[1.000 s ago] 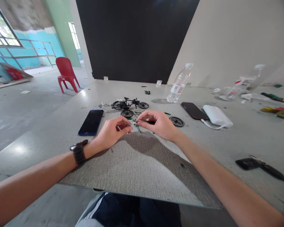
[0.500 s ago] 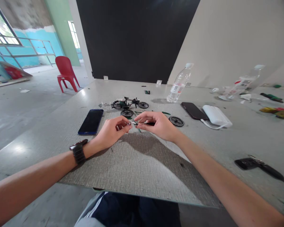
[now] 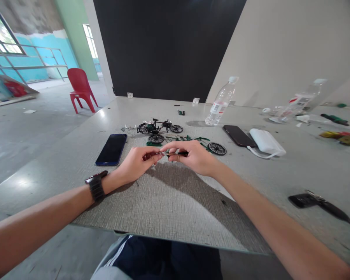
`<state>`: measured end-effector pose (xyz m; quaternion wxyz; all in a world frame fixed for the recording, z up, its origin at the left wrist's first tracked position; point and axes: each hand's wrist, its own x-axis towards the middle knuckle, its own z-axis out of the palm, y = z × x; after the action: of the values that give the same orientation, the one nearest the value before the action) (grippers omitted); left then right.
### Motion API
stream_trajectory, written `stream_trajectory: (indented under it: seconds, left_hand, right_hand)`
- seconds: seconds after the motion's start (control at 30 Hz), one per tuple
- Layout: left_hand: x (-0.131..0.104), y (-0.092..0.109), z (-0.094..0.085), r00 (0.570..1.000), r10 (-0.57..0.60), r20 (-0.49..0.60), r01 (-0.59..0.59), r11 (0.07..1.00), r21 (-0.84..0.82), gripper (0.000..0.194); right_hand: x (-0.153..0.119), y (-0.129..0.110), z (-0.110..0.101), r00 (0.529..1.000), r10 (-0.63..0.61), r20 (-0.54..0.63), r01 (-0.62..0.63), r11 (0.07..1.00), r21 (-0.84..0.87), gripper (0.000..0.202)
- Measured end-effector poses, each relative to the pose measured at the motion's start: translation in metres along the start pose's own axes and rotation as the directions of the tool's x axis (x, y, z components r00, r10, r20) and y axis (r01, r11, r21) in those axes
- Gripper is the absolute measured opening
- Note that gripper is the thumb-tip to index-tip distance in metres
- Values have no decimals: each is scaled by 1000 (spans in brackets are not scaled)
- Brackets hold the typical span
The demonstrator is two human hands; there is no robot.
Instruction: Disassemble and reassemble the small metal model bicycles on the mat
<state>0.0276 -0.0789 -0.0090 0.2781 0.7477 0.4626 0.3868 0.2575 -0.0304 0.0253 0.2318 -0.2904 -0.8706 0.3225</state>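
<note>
My left hand (image 3: 144, 159) pinches a small silvery part (image 3: 161, 154) between thumb and fingers; its shape is mostly hidden. Against it, my right hand (image 3: 192, 155) is closed on a slim black screwdriver (image 3: 179, 153), tip towards the left fingers. Just beyond the hands lie a loose spoked wheel (image 3: 156, 139) and green model bicycle parts (image 3: 188, 138), partly covered by my right hand. A second loose wheel (image 3: 217, 148) rests right of them. Farther back, a black miniature bicycle (image 3: 154, 127) lies on the grey table (image 3: 151, 210).
A dark blue phone (image 3: 111, 149) lies left of my hands. To the right are a brown phone (image 3: 238, 136), a white power bank (image 3: 266, 142) with its cable, and a car key (image 3: 303, 200). Plastic bottles, one upright (image 3: 221, 103), stand behind. Small clear pieces (image 3: 130, 127) lie near the bicycle.
My right fingers have shifted slightly, the index finger now reaching farther left over the part. More of the green pieces behind the hands shows. Both hands stay together in nearly the same place.
</note>
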Motion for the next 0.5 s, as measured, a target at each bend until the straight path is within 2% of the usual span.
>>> stream_trajectory:
  seconds: [0.23,0.5]
  left_hand:
    - [-1,-1,0,998,52,29,-53,998,38,30]
    - [-1,2,0,998,38,53,-42,997,67,28]
  right_hand:
    - [1,3,2,1000,-12,17,12,1000,-11,22]
    - [0,0,4,999,-40,14,41,999,-27,13]
